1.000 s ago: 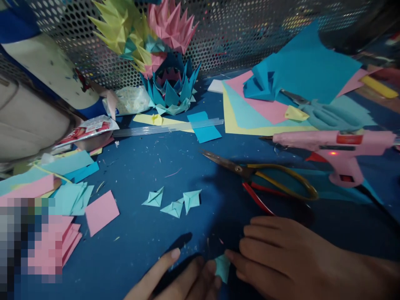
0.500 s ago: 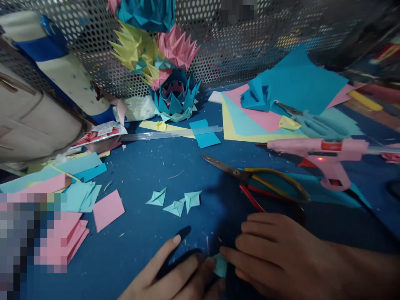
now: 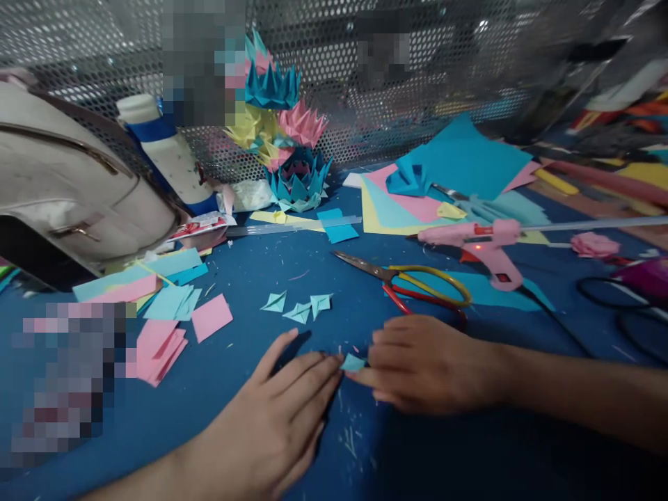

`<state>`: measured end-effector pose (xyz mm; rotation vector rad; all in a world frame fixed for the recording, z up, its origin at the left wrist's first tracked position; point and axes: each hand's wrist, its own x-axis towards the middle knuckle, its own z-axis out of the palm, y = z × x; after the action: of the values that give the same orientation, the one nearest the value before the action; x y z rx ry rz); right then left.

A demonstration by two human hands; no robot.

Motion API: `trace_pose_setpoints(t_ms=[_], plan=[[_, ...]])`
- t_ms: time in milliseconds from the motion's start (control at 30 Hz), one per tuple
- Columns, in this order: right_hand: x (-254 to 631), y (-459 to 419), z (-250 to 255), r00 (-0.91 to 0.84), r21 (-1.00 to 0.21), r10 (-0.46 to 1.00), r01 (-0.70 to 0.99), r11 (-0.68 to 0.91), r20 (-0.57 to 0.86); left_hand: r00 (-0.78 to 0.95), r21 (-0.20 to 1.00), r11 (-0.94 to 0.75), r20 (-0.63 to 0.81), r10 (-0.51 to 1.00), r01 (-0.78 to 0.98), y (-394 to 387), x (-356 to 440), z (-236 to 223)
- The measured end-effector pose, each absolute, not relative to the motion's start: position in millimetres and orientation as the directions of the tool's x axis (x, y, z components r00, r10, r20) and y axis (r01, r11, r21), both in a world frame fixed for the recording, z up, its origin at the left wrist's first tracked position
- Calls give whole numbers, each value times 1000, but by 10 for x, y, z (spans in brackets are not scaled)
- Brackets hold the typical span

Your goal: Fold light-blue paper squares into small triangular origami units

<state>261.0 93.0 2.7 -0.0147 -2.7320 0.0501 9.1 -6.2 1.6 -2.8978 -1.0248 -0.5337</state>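
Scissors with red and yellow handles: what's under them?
Blue paper lies partly under the handles of the scissors; blue tabletop shows around the blades. What's directly beneath the metal is covered, and the right hand hides part of the handles.

The folded piece [image 3: 353, 363] is matt paper, the glue gun [image 3: 464, 235] smooth plastic — the scissor blades [image 3: 361, 264] dull metal.

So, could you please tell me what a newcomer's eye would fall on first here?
Probably the spiky paper flowers in blue, yellow and pink, before the perforated panel at the back. Next might come the pink glue gun on the right, its red light glowing. Nearer, the left hand and right hand meet at a small light-blue paper.
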Motion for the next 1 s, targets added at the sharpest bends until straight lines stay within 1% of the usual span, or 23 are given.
trace_pose_setpoints(t_ms=[67, 133, 233, 300, 333, 367, 400, 433, 500, 567, 633, 700, 833, 900, 1000], plan=[[2601, 944, 27, -939, -84, 84, 59, 995, 332, 715, 52, -765, 321, 621, 642, -58, 72, 4], [2594, 952, 36, -952, -131, 126, 92, 987, 279, 677, -21, -719, 354, 645, 695, -30, 48, -25], [2584, 945, 44, -953, -162, 136, 94, 982, 271, 652, -133, -655, 357, 669, 744, 56, -19, -22], [2576, 936, 37, -948, -163, 134, 89, 983, 290, 692, -139, -695, 344, 634, 706, 137, -132, 65], [2572, 933, 30, -943, -163, 133, 86, 983, 304, 709, -122, -715, 320, 628, 688, 185, -226, 140], [2569, 932, 23, -938, -163, 131, 82, 983, 320, 703, -93, -714, 302, 644, 694, 238, -347, 232], [2566, 934, 15, -933, -161, 126, 75, 984, 337, 668, -50, -685, 285, 688, 727, 296, -494, 335], [2564, 937, 8, -929, -160, 118, 65, 985, 352, 625, -34, -642, 274, 731, 766, 356, -664, 442], [2562, 948, 0, -923, -160, 103, 46, 986, 371, 521, -18, -530, 215, 826, 848, 479, -1031, 632], [2560, 959, -1, -919, -166, 98, 37, 985, 381, 387, -1, -388, 83, 918, 922, 590, -1362, 752], [2558, 968, 2, -917, -181, 103, 34, 983, 386, 312, -1, -312, -43, 949, 950, 680, -1590, 787], [2555, 973, 4, -914, -198, 107, 31, 980, 390, 264, -17, -271, -162, 951, 963, 750, -1703, 757], [2547, 979, 5, -914, -212, 108, 25, 977, 390, 186, -64, -220, -339, 922, 973, 845, -1735, 654], [2545, 982, 7, -916, -213, 105, 22, 977, 387, 161, -76, -207, -399, 903, 975, 873, -1736, 628], [2546, 987, 8, -919, -222, 105, 19, 975, 380, 134, -90, -192, -440, 888, 977, 892, -1743, 623]])
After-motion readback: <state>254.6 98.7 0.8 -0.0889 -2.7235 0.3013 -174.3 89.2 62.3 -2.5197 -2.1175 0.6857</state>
